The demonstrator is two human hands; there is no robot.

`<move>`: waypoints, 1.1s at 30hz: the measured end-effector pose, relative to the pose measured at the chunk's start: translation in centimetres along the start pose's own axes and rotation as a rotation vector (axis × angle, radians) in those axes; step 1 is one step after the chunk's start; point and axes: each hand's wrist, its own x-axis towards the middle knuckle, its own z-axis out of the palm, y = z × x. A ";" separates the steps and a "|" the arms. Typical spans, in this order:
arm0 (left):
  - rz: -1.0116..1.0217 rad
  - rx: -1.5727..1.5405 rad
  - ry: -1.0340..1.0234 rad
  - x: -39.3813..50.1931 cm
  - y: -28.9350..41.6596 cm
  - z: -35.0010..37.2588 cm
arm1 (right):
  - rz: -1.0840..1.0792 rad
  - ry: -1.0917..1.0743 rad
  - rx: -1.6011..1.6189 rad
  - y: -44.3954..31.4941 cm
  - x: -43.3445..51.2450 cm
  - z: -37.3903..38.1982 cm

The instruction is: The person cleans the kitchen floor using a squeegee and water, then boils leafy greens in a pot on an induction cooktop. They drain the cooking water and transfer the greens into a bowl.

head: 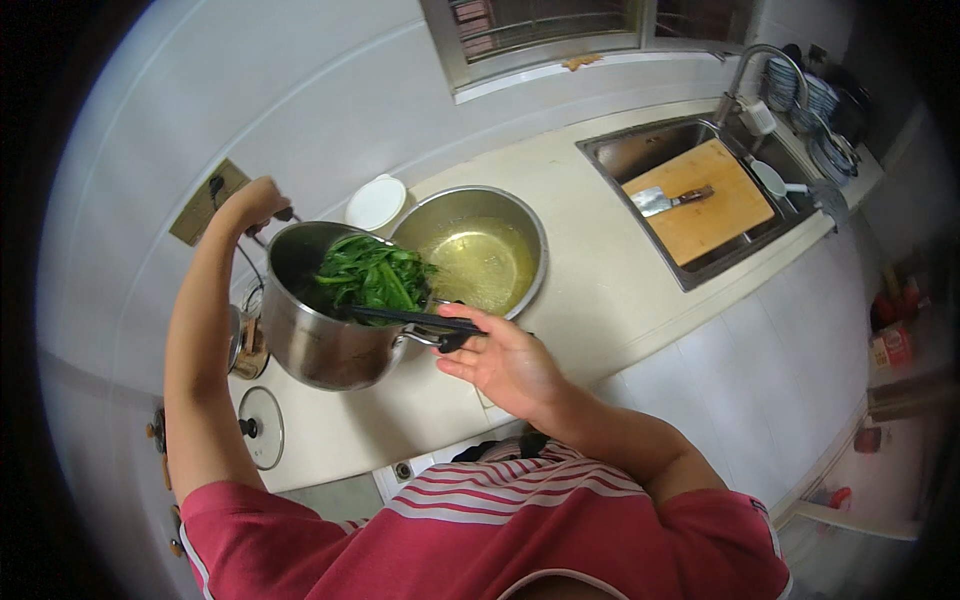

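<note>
A deep stainless steel pot (330,352) is tilted towards a wide metal basin (544,259) that holds yellowish liquid (480,262). Cooked leafy greens (375,277) lie against the pot's rim on the basin side. My left hand (259,204) grips the pot's far handle. With my right hand (510,360) I hold dark chopsticks (412,315) that reach across the greens, and the same hand is at the pot's near black handle (454,341). How much the right fingers bear on that handle cannot be told.
Behind the basin stands a white-lidded container (376,202). A glass lid (262,429) and a glass jar (251,352) are at the left. The sink (686,285) at the right holds a wooden cutting board (697,187) with a metal scraper-like tool (664,201) on it. Bowls (817,97) are stacked beyond.
</note>
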 end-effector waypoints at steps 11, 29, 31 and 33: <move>-0.145 -0.955 0.330 -8.6 -9.6 14.3 | -0.075 -0.004 -0.623 0.4 1.8 3.4; -0.387 -1.260 0.448 -14.2 -13.9 26.8 | 0.132 0.103 -0.815 5.8 6.5 -0.4; -0.507 -1.289 0.415 -13.9 -14.0 27.4 | 0.095 0.075 -0.851 5.5 6.6 -0.5; -0.459 -1.129 0.459 -14.4 -13.6 26.5 | 0.020 0.095 -0.992 4.5 6.6 -0.1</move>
